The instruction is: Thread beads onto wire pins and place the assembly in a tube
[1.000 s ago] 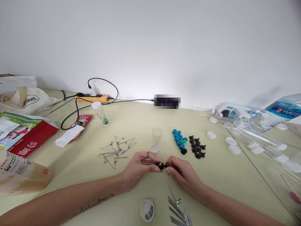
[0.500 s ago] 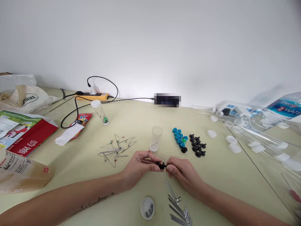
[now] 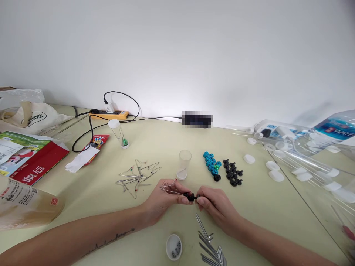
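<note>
Near the middle of the table, my left hand [image 3: 165, 199] is closed on a black part [image 3: 189, 196] with a bent metal wire [image 3: 171, 190] running back over its fingers. My right hand [image 3: 215, 202] pinches the thin right end of the same black part. Just beyond the hands stands a clear cup [image 3: 185, 162] with a white base. Bent wires [image 3: 135, 177] lie in a loose pile to the left. Blue knobs [image 3: 210, 161] and black knobs [image 3: 232, 172] sit to the right. Closer in are a small white cup [image 3: 173, 246] holding metal nuts and several L-shaped metal keys [image 3: 212, 247].
At the back are an orange power strip [image 3: 109, 115] with black cables and a blurred dark device [image 3: 196, 119]. A lidded clear tube [image 3: 119, 133] stands left. Clear tubes [image 3: 313, 159], white caps [image 3: 274, 175] and a water bottle [image 3: 337, 129] lie right. A drink cup [image 3: 30, 203] is at far left.
The whole view has shifted slightly, with things sitting a little lower. Both hands keep nearly the same hold on the black part.
</note>
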Motion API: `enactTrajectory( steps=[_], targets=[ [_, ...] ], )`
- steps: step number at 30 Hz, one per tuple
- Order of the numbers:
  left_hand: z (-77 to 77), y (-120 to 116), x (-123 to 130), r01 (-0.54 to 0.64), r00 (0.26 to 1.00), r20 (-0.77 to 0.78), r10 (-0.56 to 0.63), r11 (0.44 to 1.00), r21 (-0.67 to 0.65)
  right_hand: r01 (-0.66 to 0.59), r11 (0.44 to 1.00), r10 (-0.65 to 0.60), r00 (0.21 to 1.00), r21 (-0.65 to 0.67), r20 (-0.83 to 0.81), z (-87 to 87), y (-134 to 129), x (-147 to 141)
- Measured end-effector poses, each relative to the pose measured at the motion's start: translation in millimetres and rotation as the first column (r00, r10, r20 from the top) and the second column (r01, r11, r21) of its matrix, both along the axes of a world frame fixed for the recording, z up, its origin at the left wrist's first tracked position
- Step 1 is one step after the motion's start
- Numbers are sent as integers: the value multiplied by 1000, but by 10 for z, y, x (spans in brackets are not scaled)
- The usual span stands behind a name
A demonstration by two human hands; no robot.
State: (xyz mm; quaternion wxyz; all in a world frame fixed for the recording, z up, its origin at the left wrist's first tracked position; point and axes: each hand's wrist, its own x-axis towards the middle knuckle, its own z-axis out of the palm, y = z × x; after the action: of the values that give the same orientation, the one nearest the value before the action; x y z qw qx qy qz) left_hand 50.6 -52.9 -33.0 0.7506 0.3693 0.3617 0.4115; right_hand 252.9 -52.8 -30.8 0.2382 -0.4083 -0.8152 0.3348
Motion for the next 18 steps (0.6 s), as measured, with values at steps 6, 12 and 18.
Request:
enactTrajectory(
  steps=[6, 12, 18],
  targets=[
    [-2, 15, -9, -12, 1000, 8, 12, 1000, 1, 46, 999, -46, 998, 17, -34, -49, -23, -4],
    [9, 2, -7, 2, 1000, -2, -1, 1000, 26, -7, 993, 15, 998, 116, -66, -76, -22, 3],
    [13, 9, -14, -11, 1000, 14, 11, 1000, -7, -32, 998, 34, 999, 54, -29, 8, -14, -1]
  ],
)
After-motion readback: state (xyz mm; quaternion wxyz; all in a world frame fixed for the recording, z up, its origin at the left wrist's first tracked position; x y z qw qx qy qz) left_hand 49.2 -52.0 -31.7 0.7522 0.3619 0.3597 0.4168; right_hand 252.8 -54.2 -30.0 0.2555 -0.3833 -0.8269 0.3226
